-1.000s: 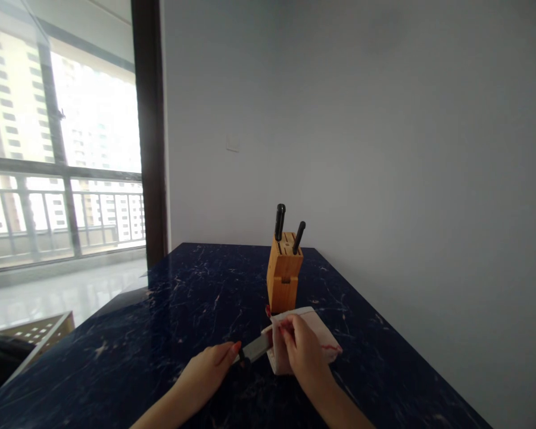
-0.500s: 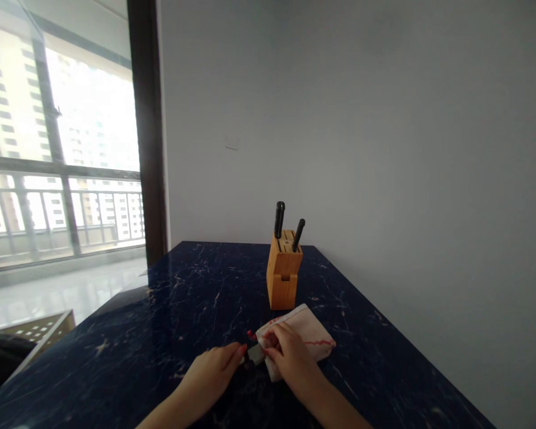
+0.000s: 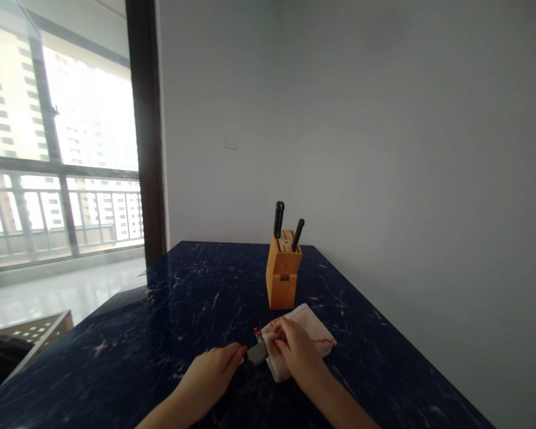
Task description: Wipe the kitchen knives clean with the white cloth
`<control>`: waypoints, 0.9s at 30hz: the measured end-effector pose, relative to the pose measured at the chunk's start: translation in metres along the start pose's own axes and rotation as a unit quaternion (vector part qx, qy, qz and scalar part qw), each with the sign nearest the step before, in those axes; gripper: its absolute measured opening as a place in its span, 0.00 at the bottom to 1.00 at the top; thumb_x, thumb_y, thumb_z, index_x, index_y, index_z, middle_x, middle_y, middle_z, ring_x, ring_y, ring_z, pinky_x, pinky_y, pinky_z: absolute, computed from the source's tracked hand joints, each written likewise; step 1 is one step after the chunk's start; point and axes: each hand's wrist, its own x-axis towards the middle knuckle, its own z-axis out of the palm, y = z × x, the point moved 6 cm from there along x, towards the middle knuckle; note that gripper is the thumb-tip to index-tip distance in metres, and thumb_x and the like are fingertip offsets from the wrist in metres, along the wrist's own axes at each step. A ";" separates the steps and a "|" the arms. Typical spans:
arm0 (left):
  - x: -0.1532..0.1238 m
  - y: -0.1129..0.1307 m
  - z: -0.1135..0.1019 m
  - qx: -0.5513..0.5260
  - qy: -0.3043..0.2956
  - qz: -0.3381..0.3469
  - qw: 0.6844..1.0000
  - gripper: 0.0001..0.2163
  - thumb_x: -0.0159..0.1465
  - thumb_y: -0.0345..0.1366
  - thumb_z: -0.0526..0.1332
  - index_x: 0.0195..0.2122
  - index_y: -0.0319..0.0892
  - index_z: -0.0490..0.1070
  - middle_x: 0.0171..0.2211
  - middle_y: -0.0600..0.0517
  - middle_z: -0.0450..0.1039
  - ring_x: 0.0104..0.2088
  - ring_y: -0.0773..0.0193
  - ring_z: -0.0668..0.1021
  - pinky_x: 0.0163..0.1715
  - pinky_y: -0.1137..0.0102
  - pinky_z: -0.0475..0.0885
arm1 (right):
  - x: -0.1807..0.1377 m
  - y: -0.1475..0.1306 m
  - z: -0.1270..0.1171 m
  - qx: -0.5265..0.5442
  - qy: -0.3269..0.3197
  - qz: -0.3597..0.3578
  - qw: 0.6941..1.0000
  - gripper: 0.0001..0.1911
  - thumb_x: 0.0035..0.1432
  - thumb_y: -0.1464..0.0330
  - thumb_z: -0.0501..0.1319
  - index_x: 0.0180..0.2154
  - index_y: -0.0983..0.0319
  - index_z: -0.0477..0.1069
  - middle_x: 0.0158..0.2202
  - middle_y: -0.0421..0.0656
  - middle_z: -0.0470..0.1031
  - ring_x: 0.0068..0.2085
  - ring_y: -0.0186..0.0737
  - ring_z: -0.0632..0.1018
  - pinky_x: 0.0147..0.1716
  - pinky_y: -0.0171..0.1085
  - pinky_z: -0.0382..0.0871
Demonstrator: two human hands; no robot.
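My left hand (image 3: pixel 211 370) is closed round the dark handle of a knife, near the front of the table. A short stretch of the knife's grey blade (image 3: pixel 256 354) shows beyond my fingers, pointing right; its far part is hidden by cloth. Pinched in my right hand (image 3: pixel 297 350) is a white cloth (image 3: pixel 315 329) with red markings, folded around the blade. The rest of the cloth lies on the table under and behind that hand. Just past it stands a wooden knife block (image 3: pixel 282 289), upright, with black-handled knives (image 3: pixel 298 233) in its slots.
The dark blue marbled table (image 3: pixel 214 286) reaches back to a grey wall (image 3: pixel 361 149). A beige perforated basket (image 3: pixel 40 333) with something black in it is at the lower left. Large windows (image 3: pixel 62 167) are on the left.
My right hand has slid slightly right with the cloth's near fold, and more of the blade shows. My left hand has barely moved.
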 end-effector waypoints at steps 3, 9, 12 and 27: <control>0.000 0.000 0.000 0.007 -0.002 -0.001 1.000 0.18 0.65 0.42 0.41 0.33 0.47 0.71 0.30 0.52 0.76 0.33 0.62 0.77 0.32 0.74 0.63 | 0.001 0.000 -0.001 0.001 0.009 0.002 1.000 0.13 0.43 0.80 0.50 0.31 0.60 0.64 0.34 0.42 0.71 0.38 0.38 0.71 0.39 0.34 0.61; 0.000 0.000 0.000 0.006 0.001 -0.001 1.000 0.18 0.65 0.42 0.41 0.34 0.47 0.71 0.31 0.51 0.76 0.34 0.62 0.77 0.32 0.74 0.63 | 0.000 0.000 0.001 0.005 0.011 0.008 1.000 0.09 0.44 0.79 0.51 0.28 0.60 0.63 0.31 0.41 0.70 0.36 0.38 0.71 0.37 0.34 0.61; 0.001 -0.001 0.000 0.007 0.002 -0.008 1.000 0.18 0.64 0.42 0.42 0.34 0.47 0.71 0.31 0.51 0.76 0.34 0.61 0.77 0.33 0.74 0.63 | -0.004 -0.005 0.006 0.008 -0.001 0.003 1.000 0.08 0.45 0.78 0.51 0.26 0.60 0.63 0.30 0.41 0.70 0.35 0.38 0.71 0.36 0.34 0.61; 0.001 -0.001 0.001 0.006 0.007 0.004 1.000 0.19 0.65 0.42 0.41 0.34 0.47 0.71 0.31 0.51 0.76 0.34 0.61 0.77 0.32 0.74 0.63 | -0.006 -0.009 0.003 -0.051 0.029 -0.050 0.997 0.10 0.45 0.79 0.51 0.30 0.61 0.64 0.35 0.43 0.67 0.39 0.40 0.68 0.40 0.36 0.61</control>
